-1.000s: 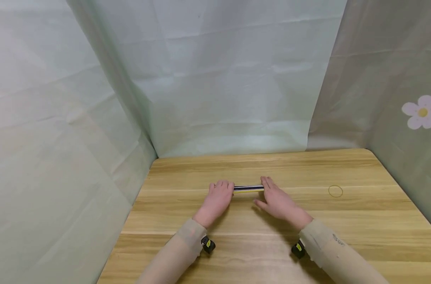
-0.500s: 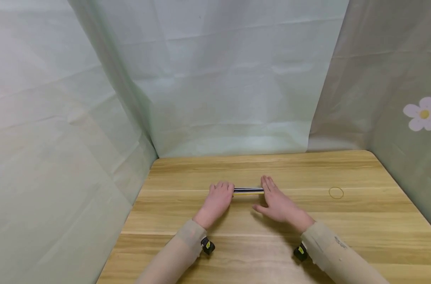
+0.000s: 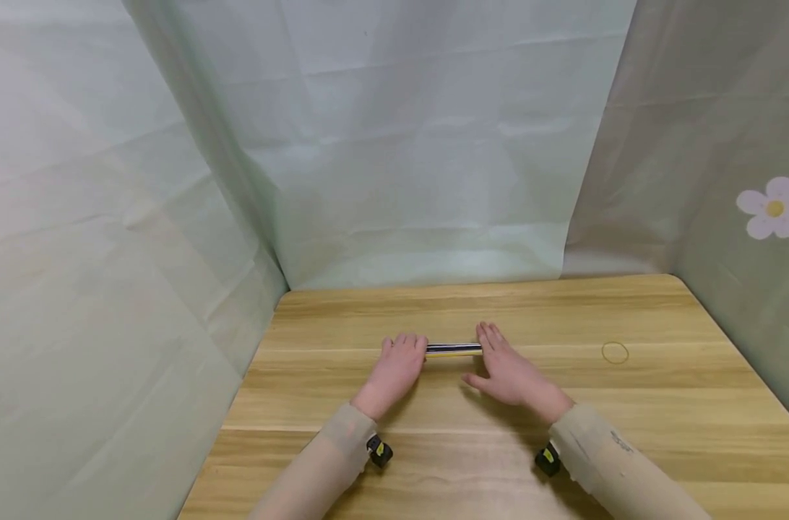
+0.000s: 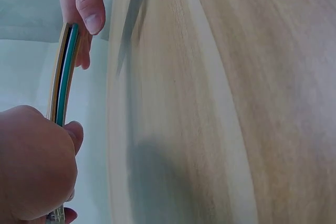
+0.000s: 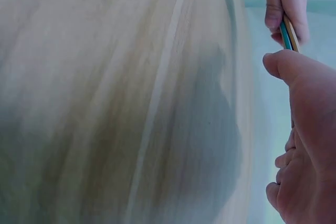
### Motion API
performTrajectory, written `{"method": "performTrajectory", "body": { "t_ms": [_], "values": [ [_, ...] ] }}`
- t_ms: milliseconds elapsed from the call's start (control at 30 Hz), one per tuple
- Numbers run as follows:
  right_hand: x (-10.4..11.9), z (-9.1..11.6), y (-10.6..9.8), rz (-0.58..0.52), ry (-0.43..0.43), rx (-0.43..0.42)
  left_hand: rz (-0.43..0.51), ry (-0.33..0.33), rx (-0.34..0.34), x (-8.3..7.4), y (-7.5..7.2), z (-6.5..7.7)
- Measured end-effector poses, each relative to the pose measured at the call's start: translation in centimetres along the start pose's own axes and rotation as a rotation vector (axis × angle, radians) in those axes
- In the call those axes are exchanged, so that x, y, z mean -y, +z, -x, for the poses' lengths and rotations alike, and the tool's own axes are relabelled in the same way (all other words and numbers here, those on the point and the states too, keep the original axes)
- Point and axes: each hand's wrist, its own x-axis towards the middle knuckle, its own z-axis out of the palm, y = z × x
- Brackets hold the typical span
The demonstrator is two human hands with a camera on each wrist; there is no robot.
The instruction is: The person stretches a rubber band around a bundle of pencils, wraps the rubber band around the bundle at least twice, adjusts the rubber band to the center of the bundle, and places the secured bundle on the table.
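Bundle of slim sticks (image 3: 454, 350), one: dark, white and yellow edges visible from the head view, teal and tan from the wrists; lies level, crosswise between the two hands, raised above the tabletop (image 3: 466, 484).
Left hand (image 3: 397, 365), one: fingers curled round the bundle's left part, grasping it.
Right hand (image 3: 508, 372), one: fingers straight, thumb spread apart, palm side against the bundle's right end; not clenched.
Thin yellowish ring (image 3: 615, 352), one: flat on the wood-grain surface, well to the right of the right hand.
Wrist cameras (image 3: 379, 451), two, black: one beneath each pale sleeve (image 3: 345, 440).
Backdrop (image 3: 401, 159), pale, creased: behind; white flower (image 3: 774, 208) at right.
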Motion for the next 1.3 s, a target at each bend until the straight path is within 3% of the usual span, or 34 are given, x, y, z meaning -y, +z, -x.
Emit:
{"method": "performTrajectory", "body": {
  "t_ms": [267, 533, 667, 967, 1067, 1300],
  "values": [
    [0.6, 0.1, -0.2, -0.076, 0.032, 0.006, 0.002, -0.001, -0.011, -0.4, 0.0, 0.0],
    [0.1, 0.0, 0.5, -0.021, 0.020, 0.013, -0.076, 0.017, -0.064, -0.5, 0.1, 0.3],
    [-0.1, 0.0, 0.8, 0.008, 0.014, 0.012, -0.098, 0.021, -0.056, -0.5, 0.3, 0.3],
    [0.2, 0.4, 0.1, -0.025, -0.007, -0.011, 0.029, 0.009, -0.058, 0.0, 0.6, 0.6],
    [0.0, 0.7, 0.0, -0.033, -0.017, -0.021, 0.025, 0.017, -0.057, 0.1, 0.9, 0.9],
    [-2.2, 1.6, -0.1, -0.046, 0.020, -0.046, 0.050, 0.013, -0.047, 0.2, 1.4, 0.9]
  ]
}}
